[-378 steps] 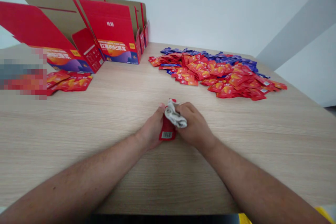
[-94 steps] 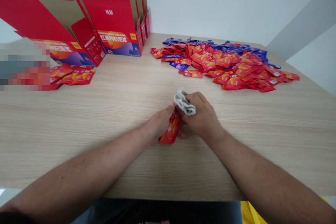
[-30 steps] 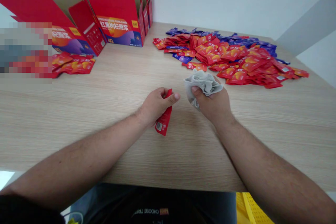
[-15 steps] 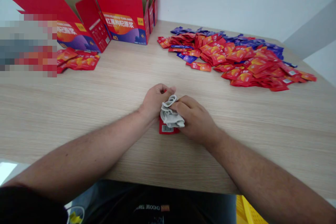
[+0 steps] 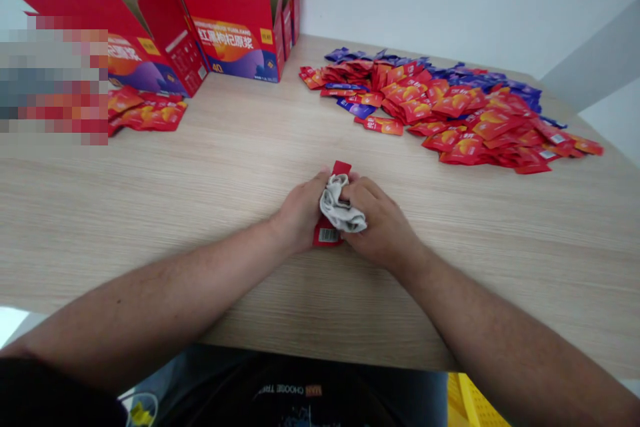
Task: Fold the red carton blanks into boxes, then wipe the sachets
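Note:
Near the middle of the table, my left hand grips a red sachet along its left side. Its barcode end points toward me and its narrow red tip sticks out at the far end. My right hand is closed on a crumpled grey-white cloth, which it presses against the sachet's face. The cloth and the fingers hide the middle of the sachet.
A big pile of red and purple sachets lies at the back right. Red cartons stand at the back left, with more red sachets before them. A yellow crate is below the front edge.
Both hands have shifted slightly right with the sachet and the cloth. The sachet's far tip, covered by my left fingers before, now shows above the cloth.

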`<state>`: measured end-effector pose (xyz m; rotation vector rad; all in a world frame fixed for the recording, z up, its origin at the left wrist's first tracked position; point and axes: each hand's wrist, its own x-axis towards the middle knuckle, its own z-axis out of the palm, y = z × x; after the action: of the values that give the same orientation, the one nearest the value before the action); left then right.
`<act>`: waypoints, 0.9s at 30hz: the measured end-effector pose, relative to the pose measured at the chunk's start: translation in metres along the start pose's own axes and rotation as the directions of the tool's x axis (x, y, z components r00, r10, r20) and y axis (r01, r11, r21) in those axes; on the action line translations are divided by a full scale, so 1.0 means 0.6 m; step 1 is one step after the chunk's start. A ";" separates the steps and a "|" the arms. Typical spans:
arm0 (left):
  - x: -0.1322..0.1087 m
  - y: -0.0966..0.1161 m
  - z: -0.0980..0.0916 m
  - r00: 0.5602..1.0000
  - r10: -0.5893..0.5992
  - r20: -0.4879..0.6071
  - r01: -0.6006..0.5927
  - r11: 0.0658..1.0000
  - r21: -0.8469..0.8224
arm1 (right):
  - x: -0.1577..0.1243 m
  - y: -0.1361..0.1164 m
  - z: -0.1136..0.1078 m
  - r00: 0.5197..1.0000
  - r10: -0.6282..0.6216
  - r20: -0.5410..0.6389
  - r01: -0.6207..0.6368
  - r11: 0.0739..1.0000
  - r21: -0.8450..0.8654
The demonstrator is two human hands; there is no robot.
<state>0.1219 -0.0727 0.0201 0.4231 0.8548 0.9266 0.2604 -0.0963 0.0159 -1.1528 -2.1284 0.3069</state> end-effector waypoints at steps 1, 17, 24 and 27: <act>0.001 0.002 0.002 1.000 -0.004 0.007 0.004 0.999 -0.034 | 0.001 0.000 -0.002 1.000 0.014 -0.028 -0.015 1.000 -0.022; 0.021 0.042 -0.019 1.000 -0.003 0.010 0.004 0.999 -0.050 | -0.005 -0.007 0.000 0.964 -0.094 0.247 0.089 0.996 0.030; 0.027 0.061 -0.026 0.999 0.003 0.032 0.000 0.994 -0.106 | -0.006 -0.001 -0.003 0.983 -0.015 0.184 0.016 1.000 -0.001; 0.026 0.062 -0.028 0.998 0.021 0.056 -0.015 0.994 -0.112 | -0.005 -0.006 -0.002 0.995 0.028 0.101 -0.028 1.000 0.001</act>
<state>0.0941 -0.0398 0.0272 0.3592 0.7440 0.9695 0.2598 -0.1011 0.0173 -1.1895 -2.1999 0.3878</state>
